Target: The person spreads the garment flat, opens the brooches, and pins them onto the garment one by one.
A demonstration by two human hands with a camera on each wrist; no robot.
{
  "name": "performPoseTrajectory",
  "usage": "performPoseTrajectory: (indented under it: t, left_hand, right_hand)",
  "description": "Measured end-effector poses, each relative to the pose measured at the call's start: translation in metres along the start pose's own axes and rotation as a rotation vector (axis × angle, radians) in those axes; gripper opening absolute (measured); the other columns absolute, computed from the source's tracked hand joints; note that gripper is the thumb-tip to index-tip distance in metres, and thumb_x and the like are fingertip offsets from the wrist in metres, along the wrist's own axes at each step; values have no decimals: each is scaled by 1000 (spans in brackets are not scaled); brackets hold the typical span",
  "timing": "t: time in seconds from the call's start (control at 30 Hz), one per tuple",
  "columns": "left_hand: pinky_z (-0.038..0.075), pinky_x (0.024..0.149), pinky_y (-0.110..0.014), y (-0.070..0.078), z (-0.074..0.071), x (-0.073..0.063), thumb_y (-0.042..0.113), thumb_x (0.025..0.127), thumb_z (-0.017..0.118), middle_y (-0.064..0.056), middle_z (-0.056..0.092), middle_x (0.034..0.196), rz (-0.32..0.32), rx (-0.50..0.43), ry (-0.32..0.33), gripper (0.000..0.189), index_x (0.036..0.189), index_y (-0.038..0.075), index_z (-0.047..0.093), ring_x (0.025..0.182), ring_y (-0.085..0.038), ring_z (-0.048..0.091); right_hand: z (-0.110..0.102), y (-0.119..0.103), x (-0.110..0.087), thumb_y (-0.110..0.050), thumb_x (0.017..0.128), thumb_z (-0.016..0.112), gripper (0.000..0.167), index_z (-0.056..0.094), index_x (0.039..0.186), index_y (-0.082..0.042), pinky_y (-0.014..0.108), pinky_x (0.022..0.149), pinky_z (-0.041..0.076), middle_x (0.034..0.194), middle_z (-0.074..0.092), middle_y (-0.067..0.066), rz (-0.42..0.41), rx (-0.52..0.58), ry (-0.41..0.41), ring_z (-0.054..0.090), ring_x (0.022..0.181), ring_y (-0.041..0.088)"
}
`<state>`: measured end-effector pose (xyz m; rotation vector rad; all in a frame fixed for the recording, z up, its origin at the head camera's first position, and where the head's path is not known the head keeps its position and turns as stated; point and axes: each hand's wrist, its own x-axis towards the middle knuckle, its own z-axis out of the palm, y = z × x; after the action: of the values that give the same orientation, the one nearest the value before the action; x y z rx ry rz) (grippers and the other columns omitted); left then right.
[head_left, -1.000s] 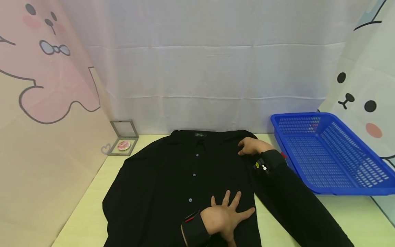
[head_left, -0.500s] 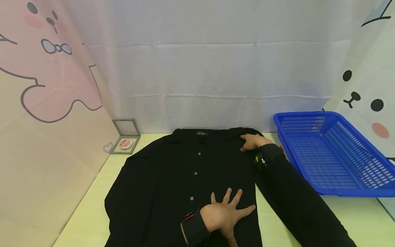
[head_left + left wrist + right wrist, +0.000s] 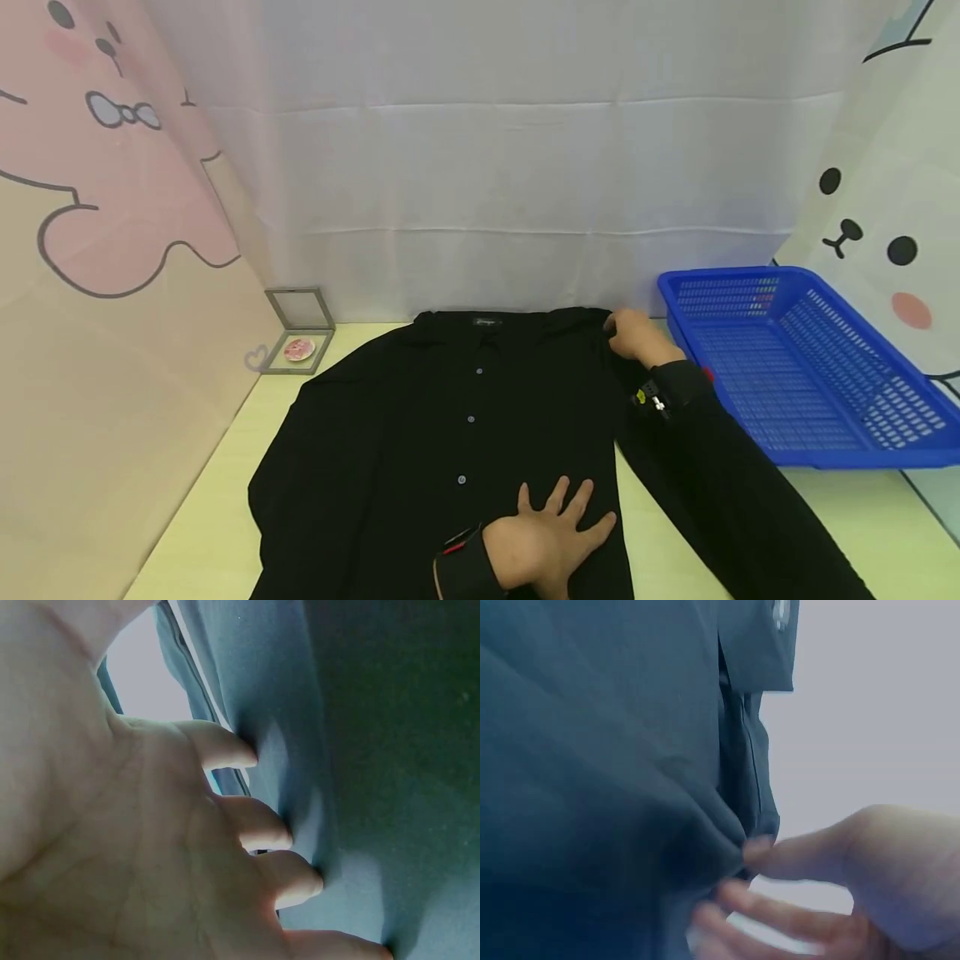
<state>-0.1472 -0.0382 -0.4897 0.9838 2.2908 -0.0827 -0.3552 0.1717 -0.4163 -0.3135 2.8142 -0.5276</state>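
Observation:
A black button-up shirt [image 3: 420, 425] lies spread front up on the table, its collar toward the back wall. My left hand [image 3: 543, 537] rests on the lower right part of the shirt with its fingers spread; the left wrist view shows the fingertips [image 3: 304, 885] pressing on the cloth. At the shirt's right shoulder, my right hand [image 3: 639, 337] pinches the fabric. In the right wrist view the thumb [image 3: 802, 855] lies on the shoulder edge, with blurred fingers below it and the collar farther up.
A blue plastic basket [image 3: 862, 458] stands on the table at the right, close beside my right forearm. At the back left, a small grey hinged frame [image 3: 289, 368] stands open with a pink round piece [image 3: 299, 349] inside. White and printed cloth walls [image 3: 487, 167] enclose the table.
My right hand has moved from lying over the shoulder area outward to the shoulder edge, drawing its fingers together on the fabric there. My left hand stays spread in nearly the same place.

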Motion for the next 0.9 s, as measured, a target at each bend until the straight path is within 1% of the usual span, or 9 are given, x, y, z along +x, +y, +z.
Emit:
performPoseTrajectory:
  t: [0.1, 0.2, 0.3, 0.37, 0.47, 0.57, 0.7, 0.77, 0.9]
  left_hand:
    - [26, 113, -76, -1, 2, 1, 66, 70, 86, 11, -10, 173, -4, -26, -9, 123, 158, 58, 1, 162, -24, 0]
    - [26, 113, -77, 0, -5, -5, 61, 72, 87, 11, -9, 173, 1, -64, -20, 120, 160, 56, 5, 162, -24, 0]
    - [26, 114, -75, 2, -10, -10, 60, 75, 86, 11, -7, 173, 0, -72, -30, 116, 160, 55, 7, 162, -23, 2]
    - [27, 114, -74, 3, -12, -14, 60, 75, 86, 11, -5, 173, 1, -69, -23, 115, 161, 54, 10, 162, -23, 3]
    - [29, 116, -71, 4, -12, -16, 62, 76, 84, 11, -4, 173, 6, -49, -24, 113, 161, 54, 10, 162, -23, 5]
    - [30, 117, -68, 5, -8, -19, 64, 76, 82, 12, -3, 173, 16, -39, -39, 111, 160, 55, 10, 162, -22, 6]
    - [30, 119, -65, 6, 0, -21, 66, 78, 79, 14, -1, 173, 25, -37, -54, 106, 158, 58, 9, 162, -20, 8]
    - [31, 118, -66, 7, 1, -24, 66, 79, 79, 15, 1, 173, 25, -34, -44, 105, 158, 59, 10, 162, -21, 8]
    - [34, 116, -65, 9, 1, -27, 68, 78, 79, 15, 2, 172, 14, -17, -30, 104, 157, 60, 12, 161, -20, 10]
  right_hand:
    - [9, -7, -6, -3, 100, 58, 29, 67, 124, 11, 50, 91, 56, 123, 66, 33, -7, -56, -42, 66, 108, 45]
    - [16, -7, -9, -5, 100, 58, 16, 70, 96, 6, 41, 76, 56, 94, 68, 23, 104, -69, -99, 66, 84, 34]
    - [21, -2, -12, -1, 99, 52, 28, 53, 72, -8, 36, 64, 44, 70, 50, 9, 214, -48, -117, 50, 65, 23]
    - [24, 1, -14, 0, 98, 49, 32, 45, 69, -11, 35, 64, 42, 68, 43, 6, 238, -39, -107, 45, 64, 22]
    - [26, 3, -23, 1, 98, 48, 22, 50, 76, -5, 36, 65, 42, 72, 46, 10, 233, -35, -96, 47, 66, 24]
    - [29, 0, -39, 1, 99, 50, 10, 57, 98, 9, 40, 70, 46, 86, 56, 23, 200, -51, -82, 56, 75, 32]
    - [39, -6, -68, -7, 100, 61, 36, 54, 123, 20, 53, 86, 55, 111, 60, 37, 146, -99, -74, 63, 99, 48]
    - [46, -8, -81, -13, 99, 66, 50, 50, 132, 21, 60, 97, 52, 123, 57, 40, 138, -130, -77, 59, 114, 54]
    - [58, -6, -98, -16, 99, 67, 62, 43, 138, 24, 64, 106, 45, 139, 45, 46, 155, -157, -88, 50, 126, 61]
